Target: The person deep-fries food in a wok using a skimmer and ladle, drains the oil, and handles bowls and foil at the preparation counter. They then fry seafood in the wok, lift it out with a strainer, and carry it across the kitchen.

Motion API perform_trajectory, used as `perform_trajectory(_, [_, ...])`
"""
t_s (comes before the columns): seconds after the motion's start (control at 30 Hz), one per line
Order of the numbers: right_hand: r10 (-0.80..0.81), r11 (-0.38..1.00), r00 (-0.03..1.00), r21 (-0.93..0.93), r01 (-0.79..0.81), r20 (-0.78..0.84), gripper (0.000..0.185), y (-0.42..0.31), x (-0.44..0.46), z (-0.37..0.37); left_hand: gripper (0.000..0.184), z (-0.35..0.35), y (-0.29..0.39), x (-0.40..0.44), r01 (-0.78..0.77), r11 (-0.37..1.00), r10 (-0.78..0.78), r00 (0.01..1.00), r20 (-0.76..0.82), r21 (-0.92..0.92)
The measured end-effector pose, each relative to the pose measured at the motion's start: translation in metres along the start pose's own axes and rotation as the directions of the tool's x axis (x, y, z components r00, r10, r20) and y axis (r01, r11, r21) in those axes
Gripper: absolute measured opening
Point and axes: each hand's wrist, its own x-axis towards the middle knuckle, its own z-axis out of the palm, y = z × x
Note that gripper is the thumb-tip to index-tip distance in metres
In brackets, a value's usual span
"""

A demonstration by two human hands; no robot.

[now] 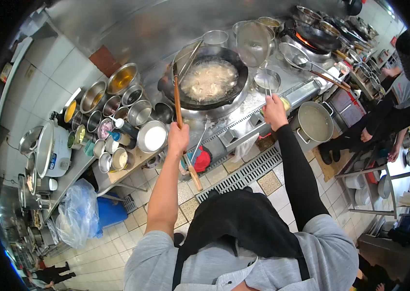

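My left hand [179,138] is closed around the long wooden handle [177,99] of what looks like a strainer. Its metal frame [188,60] reaches over the left side of a large black wok [240,87]. Pale pieces of food [207,82] lie in bubbling oil in the wok. My right hand [275,112] grips the thin metal handle of a round mesh strainer [253,43], held up at the wok's far right. Beneath that handle, a small metal pot [267,80] stands on the stove.
Several metal bowls, including one of white powder [154,137], crowd the left counter. A large pot [315,121] stands at right. Flames show under another wok [317,39]. A person [401,92] is at far right. A floor grate [244,172] runs before the stove.
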Motion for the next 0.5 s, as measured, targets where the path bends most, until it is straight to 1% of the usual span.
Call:
perform_trajectory(0.03, [-0.142,0.972,0.989,-0.187,0.146,0.035,0.025,0.032,0.031,0.004,0.04,-0.002,-0.003,0.001,-0.002,0.999,0.002,1.0,-0.003,-0.048])
perform_trajectory(0.07, [-0.283,0.881,0.956,-0.376,0.288,0.07,0.029,0.065,0.062,0.008,0.037,-0.005,-0.003,-0.003,0.04,0.991,-0.036,0.999,0.033,-0.13])
perform_trajectory(0.1, [-0.416,0.744,0.904,-0.534,0.403,0.103,0.034,0.096,0.092,0.012,0.033,-0.007,-0.001,-0.011,0.086,0.974,-0.072,0.995,0.074,-0.209])
perform_trajectory(0.13, [-0.504,0.46,0.824,-0.727,0.51,0.26,0.034,0.132,0.125,0.012,0.03,-0.007,0.001,-0.016,0.131,0.949,-0.101,0.988,0.116,-0.286])
perform_trajectory(0.17, [-0.429,0.192,0.799,-0.821,0.537,0.422,0.027,0.1,0.1,0.021,0.026,-0.005,0.002,-0.018,0.158,0.914,-0.116,0.984,0.132,-0.373])
perform_trajectory(0.2, [-0.336,-0.121,0.745,-0.811,0.572,0.576,0.022,0.067,0.075,0.03,0.023,-0.001,0.002,-0.025,0.189,0.87,-0.134,0.979,0.151,-0.455])
perform_trajectory(0.23, [-0.235,-0.382,0.669,-0.699,0.604,0.706,0.017,0.027,0.044,0.041,0.021,0.005,0.003,-0.031,0.223,0.817,-0.154,0.973,0.172,-0.531])
perform_trajectory(0.27, [-0.166,-0.344,0.674,-0.683,0.644,0.72,0.015,0.012,0.029,0.05,0.021,0.011,0.014,-0.038,0.235,0.804,-0.203,0.972,0.12,-0.546])
perform_trajectory(0.3, [-0.097,-0.303,0.674,-0.666,0.681,0.733,0.014,0.006,0.024,0.055,0.02,0.013,0.023,-0.043,0.243,0.801,-0.195,0.97,0.146,-0.547])
perform_trajectory(0.33, [-0.135,0.098,0.716,-0.71,0.698,0.685,0.016,0.046,0.048,0.059,0.02,0.014,0.03,-0.046,0.253,0.797,-0.189,0.967,0.171,-0.548])
perform_trajectory(0.37, [-0.173,0.484,0.754,-0.612,0.625,0.633,0.019,0.086,0.073,0.062,0.019,0.016,0.034,-0.049,0.261,0.794,-0.183,0.964,0.193,-0.549])
perform_trajectory(0.4, [-0.096,0.709,0.784,-0.51,0.486,0.614,0.02,0.086,0.072,0.068,0.018,0.024,0.031,-0.046,0.257,0.768,-0.164,0.964,0.208,-0.587])
perform_trajectory(0.43, [0.005,0.89,0.809,-0.372,0.264,0.587,0.02,0.079,0.067,0.074,0.017,0.036,0.023,-0.041,0.254,0.741,-0.144,0.964,0.223,-0.622])
perform_trajectory(0.47, [0.106,0.979,0.826,-0.203,0.01,0.554,0.02,0.073,0.062,0.08,0.017,0.043,0.02,-0.038,0.252,0.712,-0.122,0.964,0.238,-0.655])
perform_trajectory(0.5, [0.236,0.961,0.82,0.002,-0.277,0.521,0.019,0.047,0.048,0.088,0.016,0.045,0.022,-0.038,0.276,0.674,-0.144,0.959,0.245,-0.685])
